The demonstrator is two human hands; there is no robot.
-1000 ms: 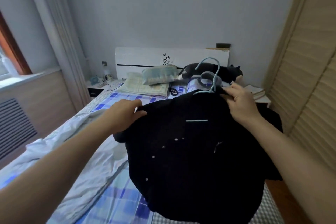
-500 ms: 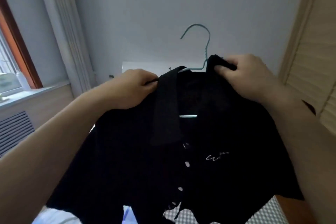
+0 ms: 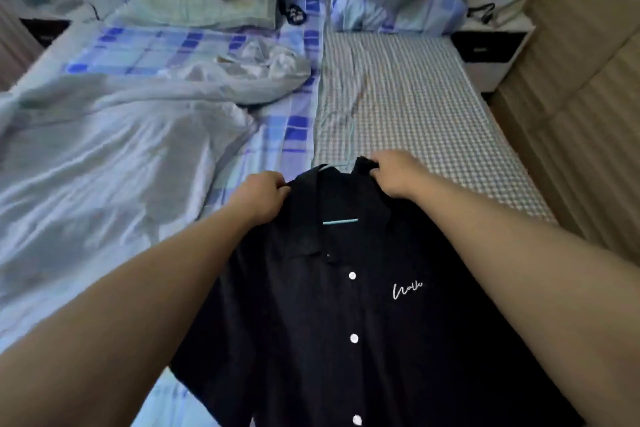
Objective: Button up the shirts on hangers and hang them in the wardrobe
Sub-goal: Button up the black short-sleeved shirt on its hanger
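Black shirt (image 3: 346,305) is held over the bed (image 3: 415,107) on a hanger (image 3: 340,221), its long axis running from 12 to 6 o'clock. Its collar is pinched at 11 o'clock by the left hand (image 3: 263,198) and at 1 o'clock by the right hand (image 3: 398,173). White buttons (image 3: 352,276) lie toward 6 o'clock, about equally near both hands.

Dim, bluish daylight — soft shadows, blurred far edges, wide-angle bending at the sides
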